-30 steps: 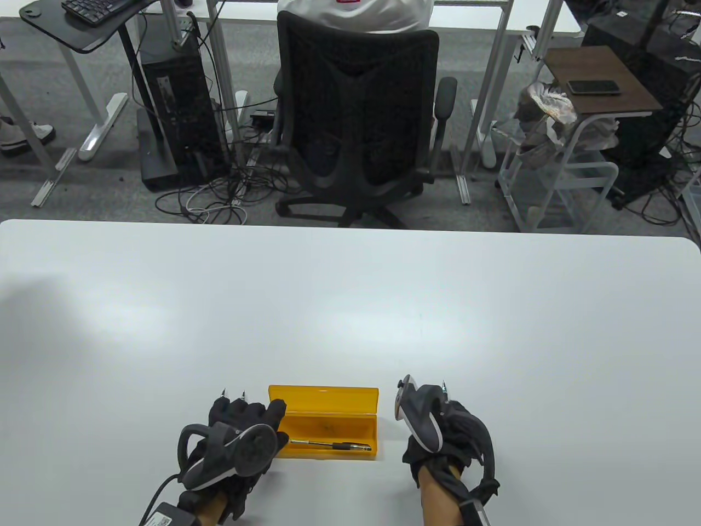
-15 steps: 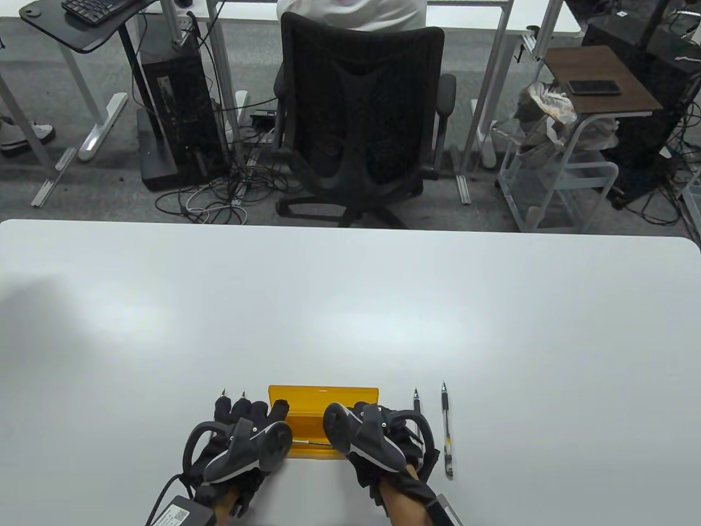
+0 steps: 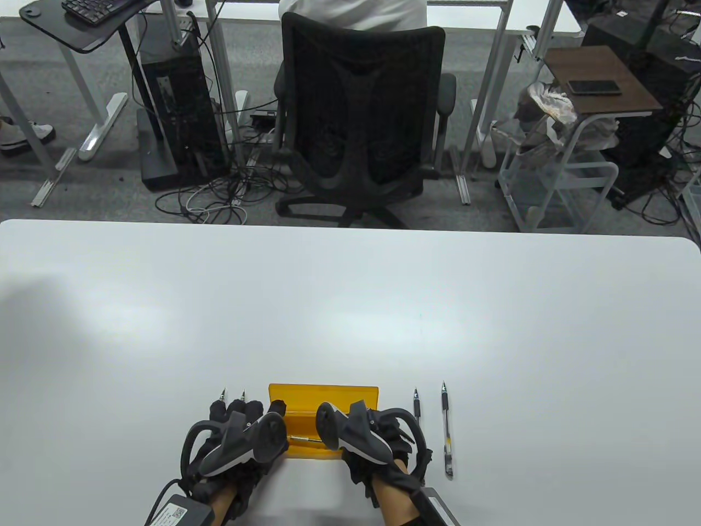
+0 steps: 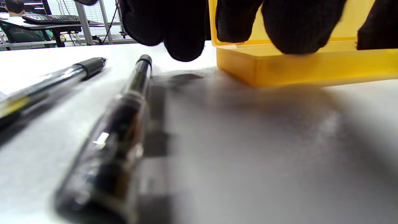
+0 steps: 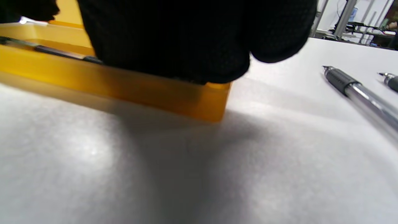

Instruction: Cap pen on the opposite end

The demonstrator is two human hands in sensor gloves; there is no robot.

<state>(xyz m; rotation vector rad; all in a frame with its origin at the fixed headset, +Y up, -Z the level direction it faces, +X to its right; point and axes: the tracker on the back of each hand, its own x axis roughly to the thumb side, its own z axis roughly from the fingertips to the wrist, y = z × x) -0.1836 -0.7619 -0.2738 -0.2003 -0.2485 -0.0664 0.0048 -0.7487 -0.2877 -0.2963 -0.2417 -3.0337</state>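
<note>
A dark pen [image 3: 303, 439] lies inside an open yellow case [image 3: 323, 394] near the table's front edge. In the right wrist view the pen [image 5: 56, 51] lies along the case's floor [image 5: 130, 88]. My right hand [image 3: 358, 419] reaches into the right half of the case, and its fingers [image 5: 186, 40] cover the pen's right end. I cannot tell whether they pinch it. My left hand [image 3: 257, 413] rests at the case's left end, with its fingers [image 4: 295, 28] on the yellow wall [image 4: 295, 67].
Two pens [image 3: 223, 394] [image 3: 242, 395] lie under my left hand, seen close in the left wrist view [image 4: 124, 124] [image 4: 49, 82]. Two more pens [image 3: 416, 406] [image 3: 447, 433] lie right of the case. Beyond the white table [image 3: 350, 307] stands an office chair [image 3: 361, 109].
My right hand moved left from the table beside the case to over its right half, which uncovered the two pens on the right. My left hand hardly moved.
</note>
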